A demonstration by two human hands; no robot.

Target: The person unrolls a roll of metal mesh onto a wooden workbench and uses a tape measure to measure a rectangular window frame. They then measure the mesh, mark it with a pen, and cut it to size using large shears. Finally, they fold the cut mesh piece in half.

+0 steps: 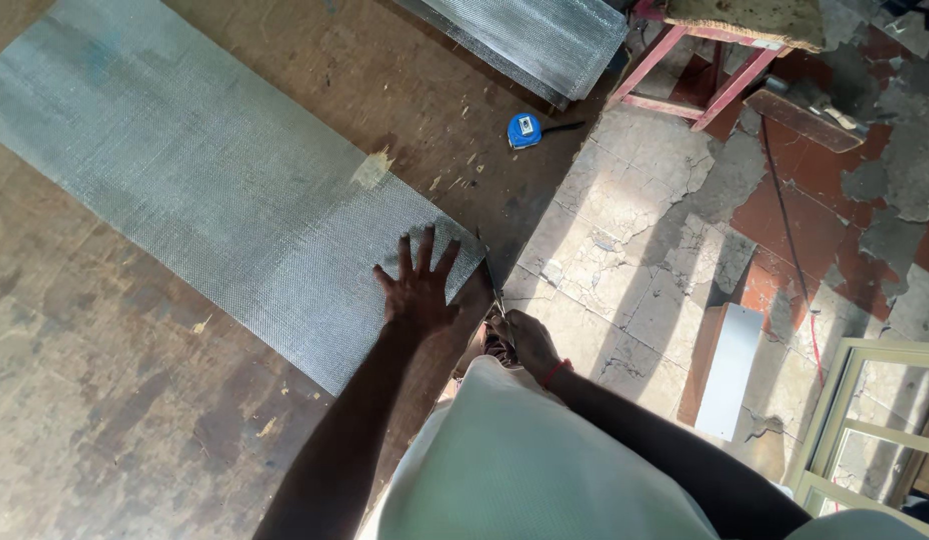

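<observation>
The bench (135,400) is a broad sheet of worn brown board, stained and scuffed, with pale chips and splinters scattered over it. Past its right edge lies a cracked floor (635,220) of flaking grey coating over red tile, crossed by bars of sunlight. A long strip of fine grey wire mesh (205,190) lies flat on the bench, running diagonally away from the fingers toward the upper left; its weave is tight and its long edges straight. The left hand (420,290) rests palm down on the near end of the mesh, fingers (426,245) spread wide and flat, gripping nothing. The right hand (525,340) sits just right of the left, at the near corner of the mesh by the bench edge, closed around a small tool whose kind cannot be told. Beyond the fingertips, well apart, a blue tape measure (525,130) lies on the bench. Farther on is a second piece of mesh (535,35), and to its right a red-painted wooden frame (690,70). A white panel (730,370) and a pale window frame (865,420) stand on the floor to the right.
</observation>
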